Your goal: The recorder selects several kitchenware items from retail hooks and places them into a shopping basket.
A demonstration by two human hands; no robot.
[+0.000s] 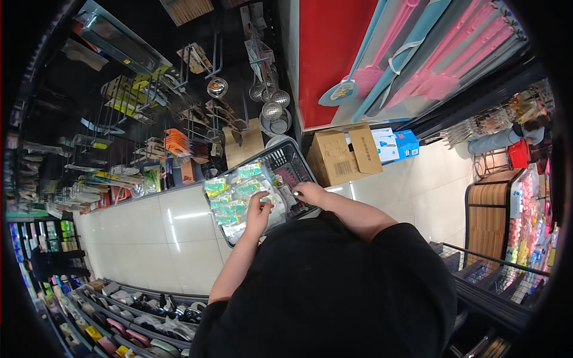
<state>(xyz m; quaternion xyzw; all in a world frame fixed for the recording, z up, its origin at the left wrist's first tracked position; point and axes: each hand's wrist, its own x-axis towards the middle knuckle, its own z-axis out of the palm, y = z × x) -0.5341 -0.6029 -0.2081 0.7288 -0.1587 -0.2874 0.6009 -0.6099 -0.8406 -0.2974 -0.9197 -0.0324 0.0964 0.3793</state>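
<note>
In front of my body is a dark plastic shopping basket (307, 166). Clear packs with green and white labels (231, 206) fill its left part in rows. My left hand (258, 215) is over these packs with bent fingers; whether it touches one is unclear. Above the right part of the basket, my right hand (310, 195) has its fingers curled in. Close to it lie small carded packs (286, 192) and some red items (286, 175). What the right fingers hold, if anything, is too small to tell.
A cardboard box (335, 156) stands right of the basket, beside a blue box (406, 144). Hooks with skimmers and ladles (272, 110) hang ahead. Pink and blue fly swatters (358, 87) hang at upper right. Stocked shelves (147, 308) curve behind at left. Another person (58, 264) stands far left.
</note>
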